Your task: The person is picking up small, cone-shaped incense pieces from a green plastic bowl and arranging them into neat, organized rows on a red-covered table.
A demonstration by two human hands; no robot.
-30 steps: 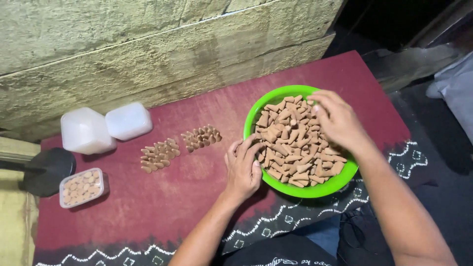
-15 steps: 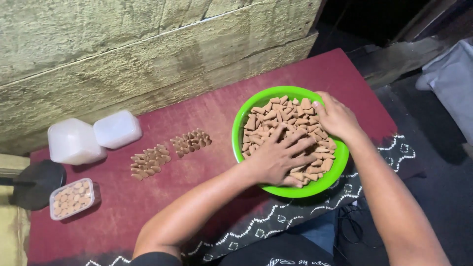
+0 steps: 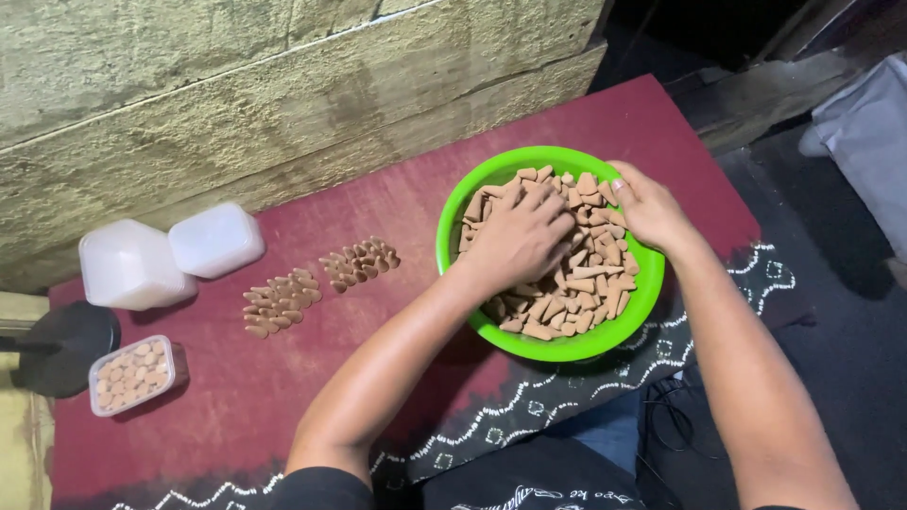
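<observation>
Green bowl (image 3: pixel 463 247) sits right of centre in the frame, on the dark red tabletop (image 3: pixel 283 378), full of small tan cone-shaped pieces (image 3: pixel 576 283). Both hands are in it. Left hand (image 3: pixel 518 236) lies palm-down on the heap in the upper-left part of the bowl, fingers spread & curled into the pieces; can't tell if it's got any pinched underneath. Right hand (image 3: pixel 650 206) is at the bowl's upper-right rim, fingers bent down among the pieces, thumb side toward the other hand; grip also not clear. The two hands are near each other, not touching.

Left of the bowl, approx mid-frame, two short clusters of the same cones (image 3: pixel 316 283) stand in rows on the tabletop, well apart from the hands. Further left, two white plastic tubs (image 3: pixel 170 257) upside down near the wall. Lower left: small clear container (image 3: pixel 132 374) packed w/ cones, beside a black round base (image 3: pixel 66 345). A dark patterned cloth (image 3: pixel 529 416) hangs along the near table edge.
</observation>
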